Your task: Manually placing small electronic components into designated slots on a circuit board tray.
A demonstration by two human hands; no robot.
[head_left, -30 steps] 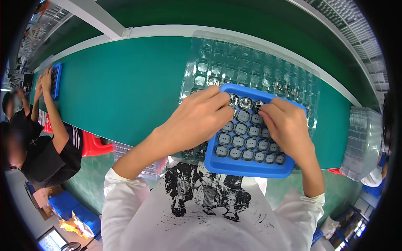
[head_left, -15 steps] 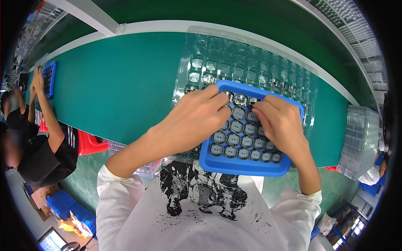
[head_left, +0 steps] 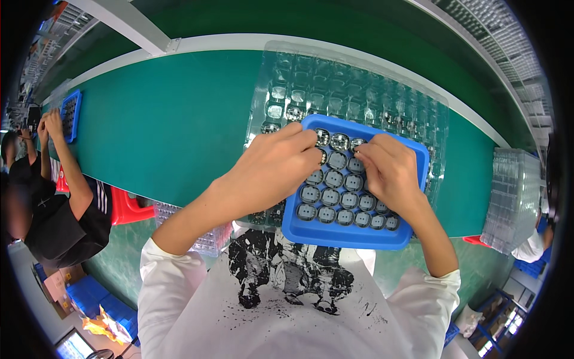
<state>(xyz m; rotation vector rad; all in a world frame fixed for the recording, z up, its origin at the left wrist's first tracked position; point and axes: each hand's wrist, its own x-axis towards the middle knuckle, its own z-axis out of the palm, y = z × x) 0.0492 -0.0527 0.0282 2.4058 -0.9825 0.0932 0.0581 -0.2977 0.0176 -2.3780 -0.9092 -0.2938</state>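
1. Blue tray (head_left: 344, 234): at the near edge of the desk (head_left: 161, 119), right of its middle, overlapping the clear molded tray (head_left: 338, 75).
2. Round parts (head_left: 330, 197) sit in rows in the blue tray. Grey faces with small holes, except shinier ones along the far edge.
3. Left grip (head_left: 276, 163): over the blue tray's left edge near the far-left corner, fingers curled. Fingertips right beside a part in the left column. Can't tell if it's pinched; knuckles hide it.
4. Right grip (head_left: 391, 172): over the right half, thumb and index at a far-row part (head_left: 357, 143). Part sits at the fingertips; can't tell if held or only touched.
5. Other blue tray (head_left: 72, 116): desk's left end, co-worker's hands (head_left: 51, 124) just beside.
6. Clear tray stack (head_left: 511, 200): desk's right end.
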